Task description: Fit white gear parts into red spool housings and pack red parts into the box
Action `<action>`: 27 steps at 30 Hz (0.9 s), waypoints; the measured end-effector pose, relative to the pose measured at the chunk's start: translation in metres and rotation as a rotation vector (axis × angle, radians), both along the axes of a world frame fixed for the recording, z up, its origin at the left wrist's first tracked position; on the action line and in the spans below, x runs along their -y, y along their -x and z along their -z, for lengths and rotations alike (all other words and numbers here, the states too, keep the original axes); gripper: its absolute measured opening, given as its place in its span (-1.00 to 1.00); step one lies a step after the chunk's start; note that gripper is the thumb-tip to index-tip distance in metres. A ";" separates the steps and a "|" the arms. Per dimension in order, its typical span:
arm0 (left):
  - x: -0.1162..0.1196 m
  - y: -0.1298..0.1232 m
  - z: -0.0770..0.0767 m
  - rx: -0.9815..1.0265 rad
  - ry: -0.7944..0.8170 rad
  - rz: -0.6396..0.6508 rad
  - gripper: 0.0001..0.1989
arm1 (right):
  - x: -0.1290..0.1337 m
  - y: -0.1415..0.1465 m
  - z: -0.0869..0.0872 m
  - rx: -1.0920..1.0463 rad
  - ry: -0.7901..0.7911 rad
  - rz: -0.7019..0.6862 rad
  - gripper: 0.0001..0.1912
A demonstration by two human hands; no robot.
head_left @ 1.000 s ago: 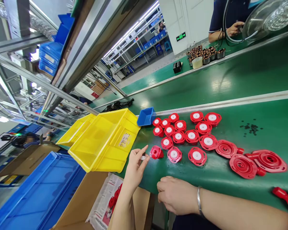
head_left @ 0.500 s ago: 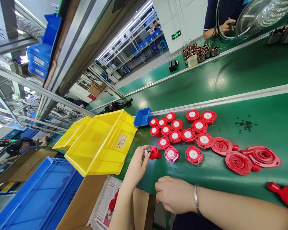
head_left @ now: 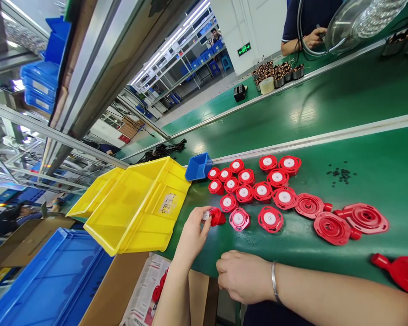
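Observation:
My left hand (head_left: 194, 231) pinches a small white impeller (head_left: 206, 216) between thumb and fingers, tilted at the left side of a red pump housing (head_left: 217, 217). Whether the two touch I cannot tell. My right hand (head_left: 241, 276), below a metal bracelet, is curled at the table's front edge; its fingertips are hidden. Just beyond it stands a red housing with a white impeller (head_left: 239, 218) seated in it, and several more like it form a cluster behind. To the right lie red housings without white discs, such as one red housing (head_left: 332, 227).
A large yellow bin (head_left: 139, 208) and a small blue bin (head_left: 199, 166) stand left of the parts. Small black pieces (head_left: 342, 174) lie scattered at right. A cardboard box (head_left: 122, 280) with newspaper sits below. Across the bench, a person's hand (head_left: 315, 38) is near copper-wound parts (head_left: 275, 74).
My left hand has turned the white impeller so that more of its face shows beside the red housing. The whole view has shifted slightly; my right hand stays curled in place.

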State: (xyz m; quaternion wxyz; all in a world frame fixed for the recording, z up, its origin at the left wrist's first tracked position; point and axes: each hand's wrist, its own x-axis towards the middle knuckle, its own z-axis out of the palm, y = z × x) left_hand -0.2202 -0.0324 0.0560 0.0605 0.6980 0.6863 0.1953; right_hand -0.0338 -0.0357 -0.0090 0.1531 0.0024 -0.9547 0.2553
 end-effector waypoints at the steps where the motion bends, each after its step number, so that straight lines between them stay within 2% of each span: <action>1: 0.000 0.000 0.000 -0.004 -0.007 -0.002 -0.78 | 0.000 0.000 0.000 0.001 0.001 -0.001 -0.89; 15: -0.004 0.000 0.008 -0.034 -0.045 0.069 -0.76 | 0.001 0.003 0.005 -0.007 -0.005 -0.005 -0.88; 20: 0.000 0.002 0.010 -0.038 -0.068 0.026 -0.63 | 0.002 0.003 0.005 0.004 -0.003 -0.011 -0.88; 22: 0.003 0.003 0.014 0.027 -0.081 -0.025 -0.49 | 0.001 0.001 0.003 -0.008 0.007 0.000 -0.89; 24: 0.006 0.002 0.022 0.187 -0.072 -0.080 -0.36 | 0.000 -0.002 -0.002 -0.070 0.072 0.075 -0.88; 27: 0.008 -0.001 0.040 0.491 -0.043 -0.127 -0.26 | -0.002 -0.006 -0.012 -0.277 0.289 0.332 -0.73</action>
